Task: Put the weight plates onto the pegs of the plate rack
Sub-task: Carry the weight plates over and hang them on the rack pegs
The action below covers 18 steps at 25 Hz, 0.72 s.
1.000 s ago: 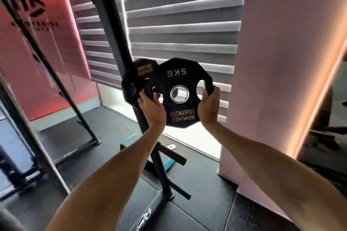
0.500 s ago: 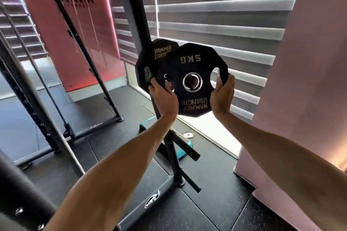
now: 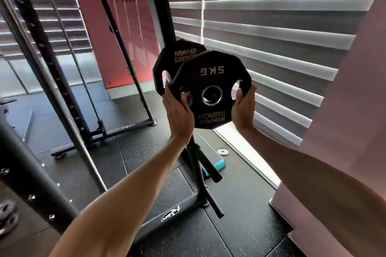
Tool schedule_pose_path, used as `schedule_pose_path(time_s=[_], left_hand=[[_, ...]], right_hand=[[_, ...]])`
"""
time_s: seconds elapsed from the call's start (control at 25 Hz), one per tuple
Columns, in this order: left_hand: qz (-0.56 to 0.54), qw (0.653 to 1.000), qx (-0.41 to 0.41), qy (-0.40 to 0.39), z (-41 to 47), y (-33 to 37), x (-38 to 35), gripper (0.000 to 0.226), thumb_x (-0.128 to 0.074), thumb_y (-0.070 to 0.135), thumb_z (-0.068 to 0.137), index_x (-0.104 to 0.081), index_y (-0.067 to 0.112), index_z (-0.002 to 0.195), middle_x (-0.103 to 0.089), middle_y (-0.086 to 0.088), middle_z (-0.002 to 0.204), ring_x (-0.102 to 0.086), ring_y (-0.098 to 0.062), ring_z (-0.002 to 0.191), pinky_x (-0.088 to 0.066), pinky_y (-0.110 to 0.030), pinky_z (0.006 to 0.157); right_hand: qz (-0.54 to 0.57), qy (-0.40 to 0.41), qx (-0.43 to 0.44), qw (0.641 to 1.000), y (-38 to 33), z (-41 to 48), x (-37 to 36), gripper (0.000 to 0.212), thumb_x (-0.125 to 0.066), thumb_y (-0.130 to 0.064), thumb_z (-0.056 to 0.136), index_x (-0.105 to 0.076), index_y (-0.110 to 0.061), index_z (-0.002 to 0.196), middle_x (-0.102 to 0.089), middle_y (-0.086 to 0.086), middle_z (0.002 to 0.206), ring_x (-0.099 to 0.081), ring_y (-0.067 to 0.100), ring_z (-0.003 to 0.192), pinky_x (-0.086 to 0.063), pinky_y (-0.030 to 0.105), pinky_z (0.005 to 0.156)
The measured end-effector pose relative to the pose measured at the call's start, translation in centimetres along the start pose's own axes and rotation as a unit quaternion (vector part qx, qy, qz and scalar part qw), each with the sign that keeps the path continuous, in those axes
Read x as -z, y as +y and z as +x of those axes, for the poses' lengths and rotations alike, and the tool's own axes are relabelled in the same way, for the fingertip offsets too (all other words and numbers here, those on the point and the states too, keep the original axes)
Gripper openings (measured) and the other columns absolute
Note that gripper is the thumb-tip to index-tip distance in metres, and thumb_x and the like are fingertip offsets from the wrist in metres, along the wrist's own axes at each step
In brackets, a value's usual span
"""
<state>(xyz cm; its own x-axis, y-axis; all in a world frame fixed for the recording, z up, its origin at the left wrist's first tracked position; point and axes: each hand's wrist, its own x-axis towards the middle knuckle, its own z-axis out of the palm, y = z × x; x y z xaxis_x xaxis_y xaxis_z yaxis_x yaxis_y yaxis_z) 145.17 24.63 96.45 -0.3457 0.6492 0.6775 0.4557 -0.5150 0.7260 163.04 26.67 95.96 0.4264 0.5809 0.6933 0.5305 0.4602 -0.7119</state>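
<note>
While left hand [image 3: 180, 111] and right hand [image 3: 243, 108] grip the black many-sided 5 kg plate [image 3: 211, 81] by its edges, it's tilted just before another black plate [image 3: 177, 56] on the black steel rack [image 3: 165, 6]; next, I reckon: square the hole, push on.

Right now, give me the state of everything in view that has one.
Front plate: lettering upside down, held up; on a peg or not, cannot tell.
Rear plate: upright on the rack, partly hidden.
Left hand: grips front plate's left edge.
Right hand: grips its right edge.
Lower pegs: bare.
Blinds: lowered.
</note>
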Motion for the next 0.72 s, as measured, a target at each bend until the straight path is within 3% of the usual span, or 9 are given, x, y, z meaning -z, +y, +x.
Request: schedule_pose_path(time_s=[0.12, 0.24, 0.32, 0.52, 0.72], left_hand=[[-0.004, 1.0, 0.005, 0.013, -0.7, 0.3, -0.5, 0.062, -0.043, 0.037, 0.102, -0.021, 0.01, 0.153, -0.037, -0.006, 0.15, -0.026, 0.003, 0.129, -0.013, -0.001, 0.105], [-0.034, 0.998, 0.044, 0.04, -1.1, 0.6, -1.2, 0.067, -0.043, 0.051, 0.097, -0.026, 0.015, 0.15, -0.042, 0.001, 0.147, -0.035, -0.007, 0.132, -0.03, -0.026, 0.113], [-0.053, 0.992, 0.079, 0.082, -1.1, 1.3, -1.7, 0.067, -0.047, 0.059, 0.092, -0.036, 0.016, 0.143, -0.05, 0.002, 0.137, -0.041, -0.013, 0.127, -0.038, -0.041, 0.109], [-0.087, 0.976, 0.144, 0.141, -1.0, 2.4, -3.0, 0.065, -0.058, 0.064, 0.083, -0.043, 0.02, 0.127, -0.052, 0.009, 0.118, -0.042, -0.01, 0.111, -0.044, -0.034, 0.095], [-0.036, 0.973, 0.188, 0.132, 1.1, 1.7, -3.3, 0.068, -0.058, 0.065, 0.084, -0.039, 0.019, 0.131, -0.049, 0.004, 0.118, -0.04, -0.016, 0.11, -0.046, -0.044, 0.097]], right_hand=[[0.047, -0.035, -0.025, 0.998, 0.5, 0.7, 0.0, 0.032, -0.039, -0.029, 0.104, -0.042, -0.005, 0.125, -0.058, 0.011, 0.121, -0.058, 0.021, 0.11, -0.047, 0.037, 0.094], [0.107, -0.068, -0.051, 0.991, 0.5, 1.1, 0.2, 0.035, -0.037, -0.048, 0.101, -0.042, -0.017, 0.118, -0.059, 0.005, 0.114, -0.06, 0.016, 0.106, -0.049, 0.035, 0.092], [0.136, -0.078, -0.095, 0.983, 0.2, 1.7, -0.1, 0.037, -0.036, -0.052, 0.1, -0.041, -0.018, 0.112, -0.059, 0.001, 0.104, -0.061, 0.018, 0.097, -0.052, 0.037, 0.087], [0.161, -0.057, -0.161, 0.972, 0.2, 3.3, -1.7, 0.052, -0.043, -0.071, 0.088, -0.043, -0.021, 0.102, -0.061, 0.004, 0.106, -0.063, 0.019, 0.099, -0.053, 0.041, 0.089], [0.173, -0.119, -0.188, 0.959, 0.2, 5.1, -3.4, 0.06, -0.044, -0.071, 0.088, -0.043, -0.017, 0.112, -0.057, 0.0, 0.108, -0.061, 0.011, 0.103, -0.055, 0.043, 0.091]])
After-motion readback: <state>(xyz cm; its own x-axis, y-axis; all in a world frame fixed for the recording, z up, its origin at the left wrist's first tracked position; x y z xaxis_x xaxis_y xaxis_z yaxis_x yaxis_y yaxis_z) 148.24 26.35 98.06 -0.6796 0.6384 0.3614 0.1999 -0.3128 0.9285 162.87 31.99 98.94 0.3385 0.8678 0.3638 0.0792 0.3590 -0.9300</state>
